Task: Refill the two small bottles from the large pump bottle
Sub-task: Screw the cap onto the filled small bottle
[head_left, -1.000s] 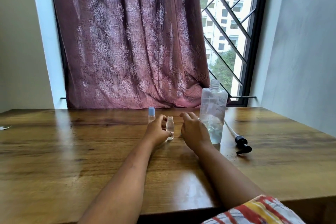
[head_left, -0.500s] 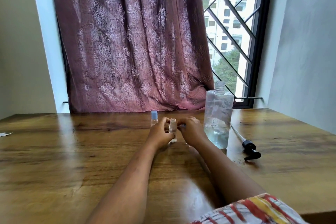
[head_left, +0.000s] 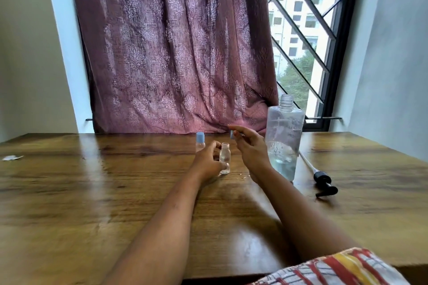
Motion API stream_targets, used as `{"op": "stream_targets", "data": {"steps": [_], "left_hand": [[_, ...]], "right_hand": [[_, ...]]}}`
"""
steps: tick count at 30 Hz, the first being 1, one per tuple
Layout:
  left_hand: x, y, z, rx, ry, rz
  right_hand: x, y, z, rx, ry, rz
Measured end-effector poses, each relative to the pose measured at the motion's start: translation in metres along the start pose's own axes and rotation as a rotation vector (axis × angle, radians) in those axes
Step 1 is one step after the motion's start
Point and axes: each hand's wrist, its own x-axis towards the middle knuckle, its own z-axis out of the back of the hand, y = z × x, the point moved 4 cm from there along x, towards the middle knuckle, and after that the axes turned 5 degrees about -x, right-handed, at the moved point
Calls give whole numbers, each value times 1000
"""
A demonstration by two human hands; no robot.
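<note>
A small clear bottle [head_left: 225, 157] stands uncapped on the wooden table [head_left: 92, 192], and my left hand [head_left: 208, 162] grips it from the left. My right hand [head_left: 249, 148] is raised beside it and pinches its blue cap [head_left: 232, 134] above and right of the neck. A second small bottle [head_left: 200, 141] with a blue cap stands just behind my left hand. The large clear bottle [head_left: 284, 141] stands to the right with its neck open and liquid in its lower part. Its black pump head with the long tube [head_left: 323, 183] lies on the table further right.
A maroon curtain [head_left: 171, 53] hangs behind the table's far edge, beside a barred window [head_left: 301, 30]. A small white scrap [head_left: 10, 158] lies at the far left of the table. A patterned cloth [head_left: 335, 268] shows at the bottom right.
My right hand has lifted away from the small bottle's neck with the blue cap pinched in it. My left hand keeps holding the bottle. The camera has tilted slightly.
</note>
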Motion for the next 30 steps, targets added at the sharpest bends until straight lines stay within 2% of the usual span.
{"op": "stream_targets", "data": {"steps": [3, 7, 13, 18, 21, 24, 30], "left_hand": [[-2, -1, -2, -31, 20, -23], [-3, -2, -2, -34, 25, -45], [-4, -3, -1, -17, 22, -56], [-3, -2, -2, -25, 33, -37], [-3, -2, -3, -30, 38, -45], [-2, 0, -3, -55, 42, -46], [-2, 3, -3, -83, 42, -29]], "right_hand": [[-2, -2, -2, -92, 30, 34], [-2, -5, -6, -342, 125, 111], [-3, -7, -4, -446, 180, 178], [-2, -9, -2, -310, 88, 71], [-3, -13, -4, -277, 120, -15], [-4, -13, -6, -335, 172, -23], [-5, -8, -6, -224, 172, 19]]}}
